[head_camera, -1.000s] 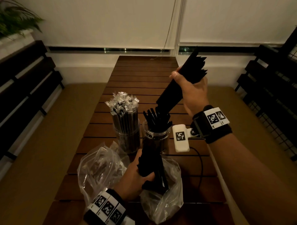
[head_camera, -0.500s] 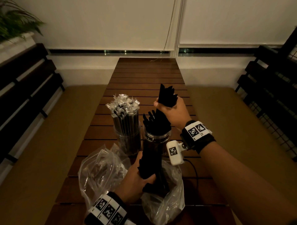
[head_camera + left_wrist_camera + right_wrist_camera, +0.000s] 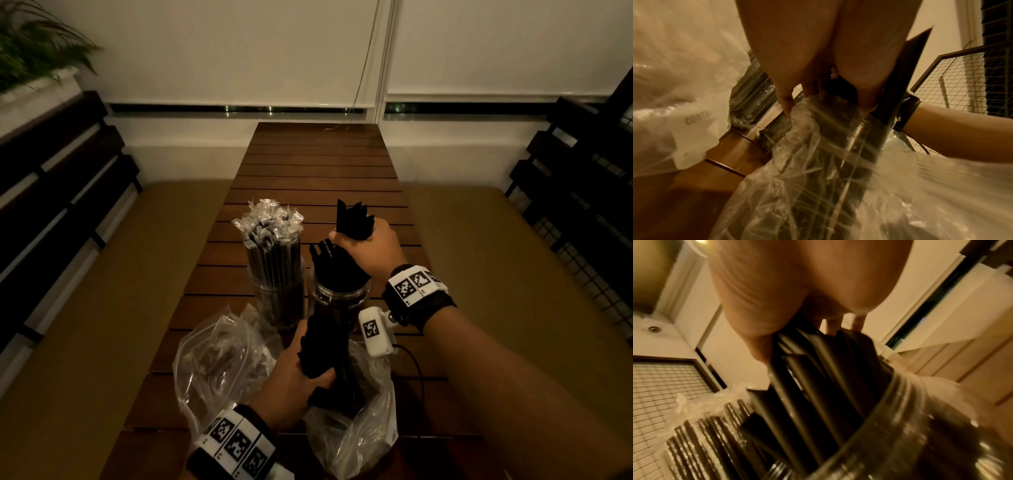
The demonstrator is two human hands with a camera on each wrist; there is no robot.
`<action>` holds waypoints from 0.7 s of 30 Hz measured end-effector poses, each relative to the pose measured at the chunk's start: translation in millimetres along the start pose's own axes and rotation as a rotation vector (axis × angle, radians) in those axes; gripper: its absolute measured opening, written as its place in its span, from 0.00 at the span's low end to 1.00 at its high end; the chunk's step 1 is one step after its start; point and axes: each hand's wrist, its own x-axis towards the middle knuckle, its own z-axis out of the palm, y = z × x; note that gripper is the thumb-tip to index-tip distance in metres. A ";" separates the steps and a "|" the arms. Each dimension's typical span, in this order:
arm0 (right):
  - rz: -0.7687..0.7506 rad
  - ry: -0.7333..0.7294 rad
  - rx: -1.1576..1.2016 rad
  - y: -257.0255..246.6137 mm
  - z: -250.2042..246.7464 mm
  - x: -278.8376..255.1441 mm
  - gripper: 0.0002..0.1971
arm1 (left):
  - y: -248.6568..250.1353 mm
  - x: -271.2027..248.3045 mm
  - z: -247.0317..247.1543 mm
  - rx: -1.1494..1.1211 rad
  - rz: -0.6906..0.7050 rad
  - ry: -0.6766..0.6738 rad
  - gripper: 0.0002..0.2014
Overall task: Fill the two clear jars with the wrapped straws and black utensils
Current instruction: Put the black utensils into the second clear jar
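Gripping upright utensils (image 3: pixel 352 221) in right hand (image 3: pixel 368 248) directly above jar (image 3: pixel 339 298), left hand (image 3: pixel 294 380) clutching another bundle (image 3: pixel 317 346) nearer.

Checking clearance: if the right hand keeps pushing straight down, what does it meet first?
Probably the utensils already standing in the right jar; the right hand grips its bundle right above them.

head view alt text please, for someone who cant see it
Seen from above, a person's right hand lowers a bundle of black utensils into the right-hand clear jar on a slatted wooden table. The left hand grips more utensils over an open plastic bag. A second jar holds wrapped straws, beside another bag.
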 end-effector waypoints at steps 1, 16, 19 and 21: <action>0.019 -0.027 -0.034 4.0 1.8 -1.2 0.23 | 0.4 0.1 -0.1 -0.006 -0.004 -0.003 0.32; -0.287 -0.225 -0.507 -27.9 -4.8 -3.1 0.30 | -1.4 4.6 1.4 0.146 -0.003 0.043 0.20; -0.197 -0.366 -0.522 -10.0 2.1 -8.2 0.29 | -4.9 5.3 3.4 0.092 -0.026 0.045 0.25; -0.233 -0.255 -0.362 -7.0 -6.2 -15.8 0.27 | -2.0 4.4 3.1 0.087 -0.048 0.066 0.26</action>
